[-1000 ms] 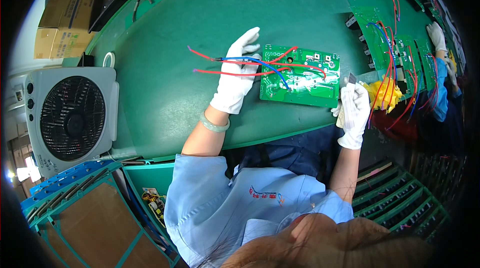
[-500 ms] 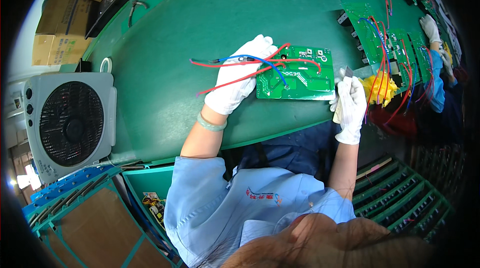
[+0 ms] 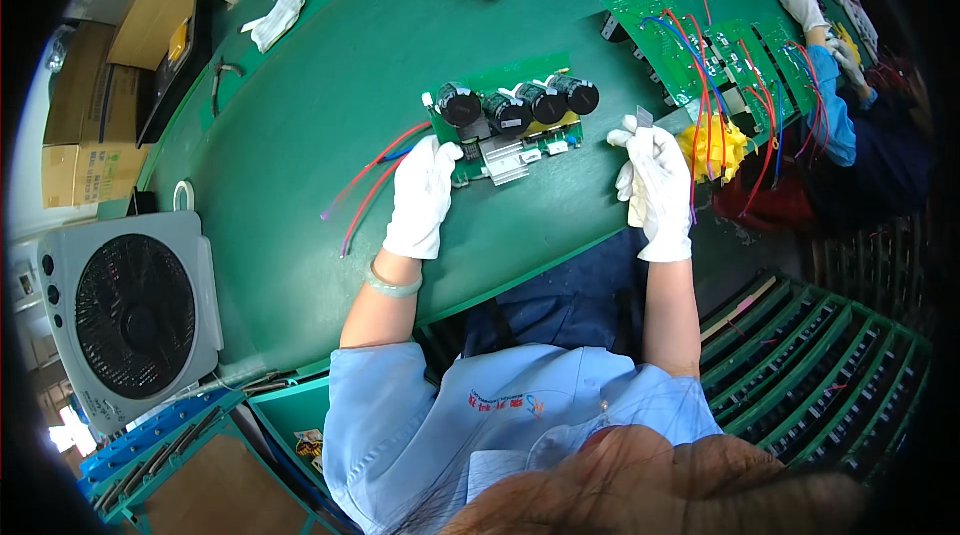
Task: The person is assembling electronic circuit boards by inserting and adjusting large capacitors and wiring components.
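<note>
A green circuit board (image 3: 470, 171) is tilted above the bench, its component side showing several black capacitors (image 3: 548, 107) and a silver heat sink (image 3: 505, 161). My left hand (image 3: 420, 197), in a white glove, grips the board's left end between closed fingers. Red and blue wires (image 3: 375, 171) trail out leftward past that hand. To the right of the board and apart from it, my gloved right hand (image 3: 660, 190) is closed round a flat tool (image 3: 645, 117) with a grey blade-like tip and a pale lower part. The grip hides most of that tool.
Wired circuit boards (image 3: 660, 55) and a crumpled yellow cloth (image 3: 715, 147) lie to the right. A co-worker's gloved hand (image 3: 803, 5) is beyond them. A grey box fan (image 3: 135, 310) stands at left. Pliers (image 3: 222, 80) and a white glove (image 3: 278, 20) lie farther back.
The board has been turned over from its wired solder side to its capacitor side and moved left. My left hand now grips its end. The right hand keeps the tool, slightly farther left.
</note>
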Available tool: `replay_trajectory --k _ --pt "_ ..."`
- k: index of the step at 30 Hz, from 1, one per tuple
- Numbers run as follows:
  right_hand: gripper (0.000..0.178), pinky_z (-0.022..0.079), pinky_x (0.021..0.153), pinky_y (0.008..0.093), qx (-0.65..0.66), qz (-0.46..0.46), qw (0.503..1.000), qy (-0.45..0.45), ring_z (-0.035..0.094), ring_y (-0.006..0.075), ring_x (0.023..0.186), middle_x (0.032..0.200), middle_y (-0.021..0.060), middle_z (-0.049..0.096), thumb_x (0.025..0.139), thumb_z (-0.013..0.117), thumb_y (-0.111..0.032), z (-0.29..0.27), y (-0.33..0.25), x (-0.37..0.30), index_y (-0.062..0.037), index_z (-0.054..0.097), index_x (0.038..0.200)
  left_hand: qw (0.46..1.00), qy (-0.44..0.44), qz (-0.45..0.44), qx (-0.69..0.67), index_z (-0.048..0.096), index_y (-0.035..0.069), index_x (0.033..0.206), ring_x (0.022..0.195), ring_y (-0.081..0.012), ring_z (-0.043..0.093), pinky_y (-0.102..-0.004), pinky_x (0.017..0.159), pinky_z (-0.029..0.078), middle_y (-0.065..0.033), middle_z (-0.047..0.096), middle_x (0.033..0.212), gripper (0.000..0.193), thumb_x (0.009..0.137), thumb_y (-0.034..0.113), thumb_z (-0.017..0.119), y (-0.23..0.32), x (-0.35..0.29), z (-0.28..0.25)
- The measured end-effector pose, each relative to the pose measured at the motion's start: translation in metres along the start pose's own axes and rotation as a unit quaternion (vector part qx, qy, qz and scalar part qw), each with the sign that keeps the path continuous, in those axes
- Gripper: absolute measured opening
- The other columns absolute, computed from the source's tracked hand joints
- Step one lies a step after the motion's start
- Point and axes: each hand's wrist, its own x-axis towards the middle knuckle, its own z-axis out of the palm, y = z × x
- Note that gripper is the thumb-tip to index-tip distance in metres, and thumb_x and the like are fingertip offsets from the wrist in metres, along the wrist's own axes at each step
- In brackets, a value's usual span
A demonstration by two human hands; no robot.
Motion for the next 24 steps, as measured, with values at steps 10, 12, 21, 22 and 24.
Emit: replay_trajectory --k 10,12,21,22,24 --pt "0.016 0.035 0.04 0.0184 -0.143 0.052 0.988 -0.024 0.045 0.0031 0.045 0.06 -0.0029 0.052 0.089 0.062 -0.012 0.021 -0.002 0.013 -0.0026 0.058 0.102 0.998 -0.061 -0.023 -0.006 0.057 0.0 0.097 0.059 -0.0113 0.047 -0.0268 0.054 0.04 -0.0056 0.051 0.07 0.013 0.094 0.011 0.052 0.0 0.0 0.002" --pt "0.017 0.034 0.04 0.0182 -0.142 0.054 0.988 -0.031 0.046 0.0031 0.045 0.061 -0.0017 0.053 0.09 0.063 -0.013 0.02 -0.003 0.01 -0.0024 0.058 0.102 0.999 -0.052 -0.008 0.008 0.057 0.0 0.098 0.059 -0.0115 0.046 -0.0268 0.055 0.04 -0.0051 0.05 0.07 0.013 0.094 0.011 0.052 0.002 -0.001 0.001" --pt "0.027 0.036 0.042 0.0182 -0.134 0.02 0.99 -0.031 0.046 0.006 0.044 0.061 0.0031 0.055 0.091 0.058 -0.009 0.019 0.001 0.004 0.0034 0.055 0.115 0.993 -0.052 0.041 0.094 0.056 0.0 0.094 0.06 -0.021 0.044 -0.0321 0.058 0.04 -0.011 0.047 0.07 0.013 0.094 0.012 0.053 -0.003 -0.002 -0.001" --pt "0.027 0.036 0.042 0.0182 -0.135 0.021 0.99 -0.033 0.046 0.006 0.044 0.061 0.0031 0.055 0.091 0.058 -0.009 0.019 0.002 0.004 0.0034 0.055 0.115 0.995 -0.049 0.042 0.08 0.055 0.0 0.092 0.061 -0.0235 0.044 -0.0328 0.058 0.04 -0.0127 0.047 0.07 0.013 0.094 0.013 0.053 -0.001 -0.002 0.0" --pt "0.027 0.037 0.041 0.0182 -0.149 0.014 0.988 -0.041 0.047 0.0064 0.044 0.062 0.0038 0.055 0.091 0.058 -0.008 0.019 0.002 0.004 0.0037 0.055 0.115 0.996 -0.044 0.042 0.066 0.054 0.0 0.09 0.061 -0.0259 0.044 -0.0335 0.058 0.04 -0.0144 0.046 0.07 0.014 0.094 0.013 0.053 -0.001 -0.002 0.0"
